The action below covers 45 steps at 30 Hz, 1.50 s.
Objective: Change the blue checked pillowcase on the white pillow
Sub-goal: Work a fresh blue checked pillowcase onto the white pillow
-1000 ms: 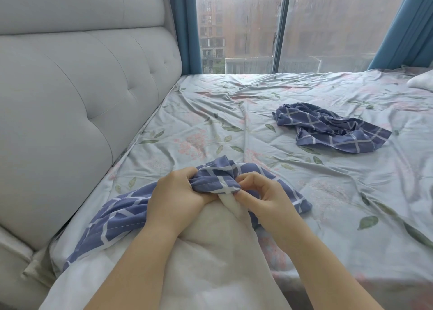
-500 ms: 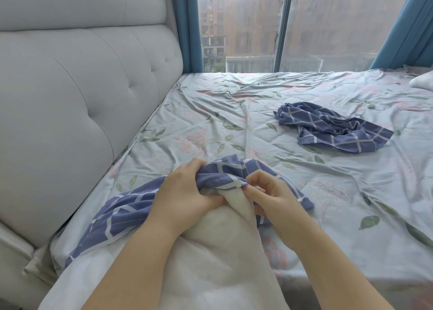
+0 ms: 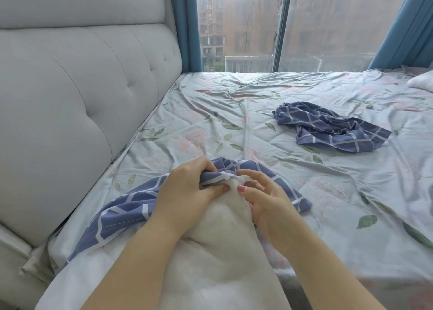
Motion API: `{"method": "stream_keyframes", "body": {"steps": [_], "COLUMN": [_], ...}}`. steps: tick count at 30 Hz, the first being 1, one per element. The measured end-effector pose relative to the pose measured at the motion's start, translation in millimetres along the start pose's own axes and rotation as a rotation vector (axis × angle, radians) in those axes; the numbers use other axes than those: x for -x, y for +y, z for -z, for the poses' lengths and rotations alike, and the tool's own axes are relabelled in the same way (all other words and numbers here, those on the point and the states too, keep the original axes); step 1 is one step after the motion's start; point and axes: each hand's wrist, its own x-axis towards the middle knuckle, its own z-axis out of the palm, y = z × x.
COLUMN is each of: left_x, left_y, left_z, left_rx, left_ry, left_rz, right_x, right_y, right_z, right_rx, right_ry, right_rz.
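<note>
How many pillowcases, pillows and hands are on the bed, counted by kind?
Blue checked pillowcases: 2, the gripped pillowcase, the crumpled pillowcase farther off
White pillow: 1; white shape at right edge unclear, not counted
Hands: 2, left hand, right hand
Total: 5

No writing can be read anywhere.
The held pillowcase [image 3: 126, 206] and the loose pillowcase [image 3: 328, 131] bear only white check lines, and the sheet [image 3: 210, 126] only leaves and pink blossoms. The buildings [image 3: 234, 28] behind the window [image 3: 339, 23] are too blurred by the wet glass for any sign or number to be made out.
</note>
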Motion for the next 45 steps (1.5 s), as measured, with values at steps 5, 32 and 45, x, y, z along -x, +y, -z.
{"method": "stream_keyframes", "body": {"steps": [5, 32, 45], "left_x": [0, 14, 24], "left_y": [-6, 3, 4], "left_z": [5, 25, 36], "left_rx": [0.128, 0.201, 0.331], "left_ry": [0.112, -0.152, -0.086], "left_rz": [0.081, 0.003, 0.065], "right_x": [13, 13, 20], "right_y": [16, 29, 20], "right_z": [-7, -42, -16], "right_rx": [0.193, 0.234, -0.291], "right_ry": [-0.076, -0.355, -0.021], "right_rz": [0.006, 0.118, -0.107]}}
